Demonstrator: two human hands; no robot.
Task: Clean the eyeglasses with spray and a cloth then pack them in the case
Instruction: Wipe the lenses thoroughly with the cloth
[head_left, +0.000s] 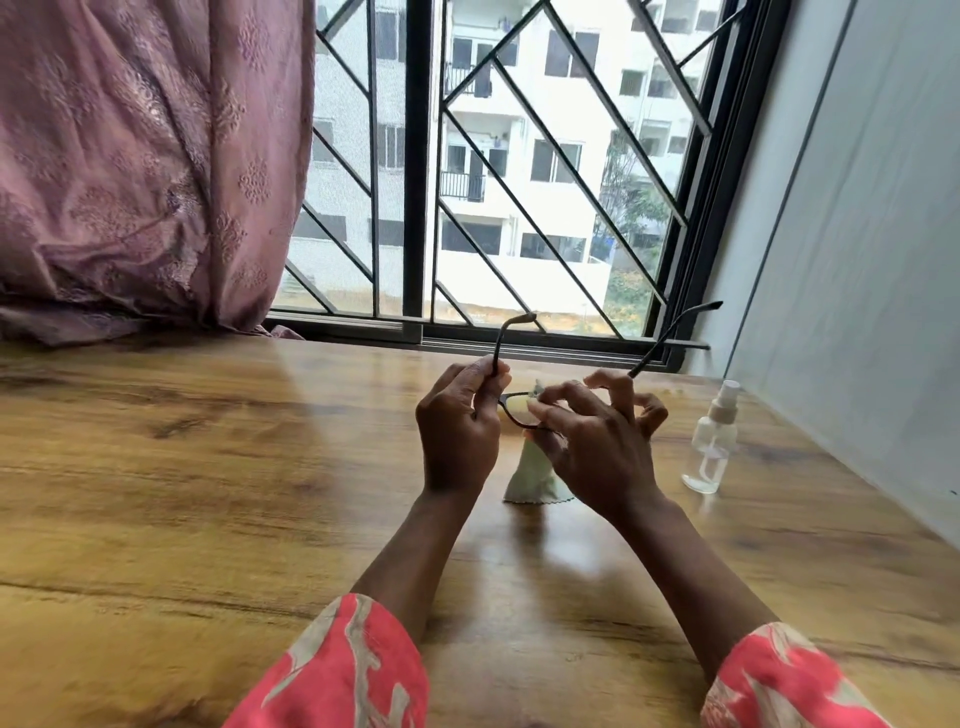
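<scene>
You see 2 bare forearms reaching out from the bottom edge of your view, each ending in a bare hand: your left hand (457, 431) and your right hand (597, 447). Your left sleeve (343, 670) is coral-red with pale grey-beige branching streaks running through the fabric, and it looks loose and wide at the cuff. Your right sleeve (779, 680) carries the same coral-red print and ends partway down the forearm. Your wrists are uncovered.

Wooden table (208, 493), barred window (467, 171), mauve curtain (140, 156), daylight.
</scene>
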